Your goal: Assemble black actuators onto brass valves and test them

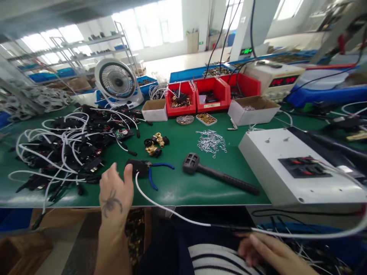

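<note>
My left hand (116, 191) is at the bench's front edge, thumb raised apart from the bent fingers, with nothing visible in its grasp. Beside its thumb lies a black housing (137, 168) with a white cable (163, 208). That cable runs over my lap to a dark connector joint (231, 228), where another white cable (301, 235) leads off to the right. Just below the joint is my right hand (266, 248), blurred, its fingers partly curled; whether it touches the cable is unclear. Blue-handled pliers (155, 173) lie against the housing.
A black mallet (220, 177) lies mid-bench, near a heap of metal clips (211, 142) and brass fittings (156, 144). Cabled black housings (71, 141) pile up at left. A white switch box (298, 168) stands at right. Red bins (212, 103) and a fan (117, 82) line the back.
</note>
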Motion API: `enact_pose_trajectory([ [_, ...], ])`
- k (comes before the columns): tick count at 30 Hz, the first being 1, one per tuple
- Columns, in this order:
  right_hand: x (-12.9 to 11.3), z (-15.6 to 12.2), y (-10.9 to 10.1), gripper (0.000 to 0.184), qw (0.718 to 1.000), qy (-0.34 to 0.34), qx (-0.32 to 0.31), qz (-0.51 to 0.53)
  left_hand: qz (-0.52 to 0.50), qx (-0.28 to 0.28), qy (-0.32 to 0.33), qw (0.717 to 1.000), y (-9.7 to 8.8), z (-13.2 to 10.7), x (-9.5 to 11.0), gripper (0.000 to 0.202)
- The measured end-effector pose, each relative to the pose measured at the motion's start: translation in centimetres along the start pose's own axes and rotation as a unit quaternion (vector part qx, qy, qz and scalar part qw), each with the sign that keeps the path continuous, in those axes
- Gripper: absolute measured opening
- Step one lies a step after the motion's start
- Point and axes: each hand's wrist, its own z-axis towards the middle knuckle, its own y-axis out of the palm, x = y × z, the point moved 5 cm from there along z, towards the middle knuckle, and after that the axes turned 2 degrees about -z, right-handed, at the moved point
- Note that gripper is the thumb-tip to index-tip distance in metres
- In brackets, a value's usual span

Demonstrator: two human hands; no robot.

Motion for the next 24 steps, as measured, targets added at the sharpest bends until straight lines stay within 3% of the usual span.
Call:
enact_pose_trajectory([
  [3, -1.8, -0.8, -0.8, 0.042, 0.991, -0.019, -0.035, -0.127, 0.009, -0.076, -0.051, 0.996, 2.0, 1.4, -3.0, 0.055],
  [6, -6.4, -1.8, -2.8, 0.03, 0.979, -0.081, -0.098, -0.159, -0.012, -0.099, -0.079, 0.992, 3.4, 1.6, -4.0, 0.051],
  [7, -8.3, -1.8, -4.2, 0.031, 0.978, -0.119, -0.073, -0.158, -0.024, -0.096, -0.087, 0.991, 3.6, 1.6, -4.0, 0.052],
  [9, -12.1, -1.3, -7.9, 0.034, 0.958, -0.196, 0.082, -0.192, -0.06, -0.085, -0.097, 0.99, 4.0, 1.5, -3.7, 0.054],
  [10, -13.7, -0.9, -10.0, 0.033, 0.931, -0.219, 0.189, -0.224, -0.085, -0.077, -0.097, 0.989, 4.2, 1.4, -3.4, 0.056],
  [12, -15.8, 0.4, -13.3, 0.032, 0.866, -0.206, 0.354, -0.288, -0.143, -0.054, -0.09, 0.984, 4.3, 1.1, -2.5, 0.061],
  [13, -16.2, 1.5, -14.4, 0.037, 0.85, -0.19, 0.384, -0.307, -0.173, -0.039, -0.082, 0.981, 4.3, 0.9, -2.0, 0.064],
  [18, -15.8, 6.8, -15.6, 0.04, 0.87, -0.173, 0.305, -0.347, -0.286, 0.046, 0.022, 0.957, 3.6, -1.2, 1.2, 0.07],
  [21, -15.0, 7.7, -15.9, 0.043, 0.866, -0.175, 0.292, -0.366, -0.321, 0.045, 0.105, 0.94, 3.1, -2.9, 3.7, 0.065],
  [24, -14.8, 8.1, -16.5, 0.038, 0.853, -0.181, 0.297, -0.388, -0.374, 0.029, 0.215, 0.902, 2.4, -4.7, 6.5, 0.065],
])
